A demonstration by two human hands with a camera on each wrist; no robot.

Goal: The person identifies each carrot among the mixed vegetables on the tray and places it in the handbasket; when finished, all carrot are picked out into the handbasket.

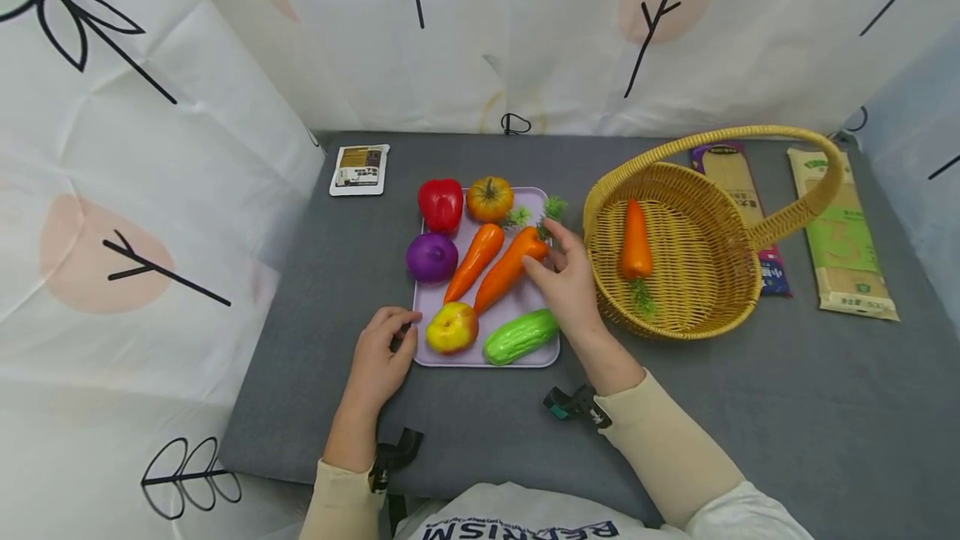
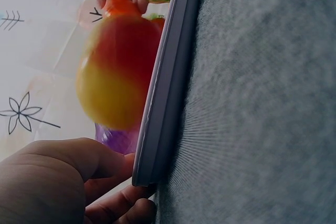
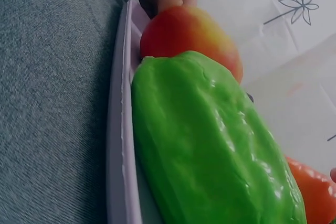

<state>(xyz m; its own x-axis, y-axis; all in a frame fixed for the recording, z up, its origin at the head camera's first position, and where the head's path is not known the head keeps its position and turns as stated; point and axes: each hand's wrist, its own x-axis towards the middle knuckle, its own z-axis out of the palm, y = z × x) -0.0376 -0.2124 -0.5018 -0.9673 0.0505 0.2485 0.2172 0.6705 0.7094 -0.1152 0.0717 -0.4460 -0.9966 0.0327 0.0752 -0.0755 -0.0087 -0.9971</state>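
A lilac tray (image 1: 537,354) carries two orange carrots (image 1: 471,263), a red pepper (image 1: 440,205), a small pumpkin (image 1: 490,199), a purple onion-like vegetable (image 1: 432,257), a yellow-red fruit (image 1: 452,328) and a green vegetable (image 1: 521,337). My right hand (image 1: 572,286) holds the thick, leafy end of the larger carrot (image 1: 510,272), thumb on the near side. My left hand (image 1: 381,357) is at the tray's left edge; in the left wrist view its thumb and fingers (image 2: 123,198) grip the rim. The right wrist view shows the green vegetable (image 3: 210,140) up close, without the right hand's grip.
Right of the tray stands a yellow wicker basket (image 1: 701,319) with a tall handle and one carrot (image 1: 636,240) inside. Behind and beside it lie a purple packet (image 1: 731,173) and a green packet (image 1: 843,240). A small white packet (image 1: 358,171) lies at the back left.
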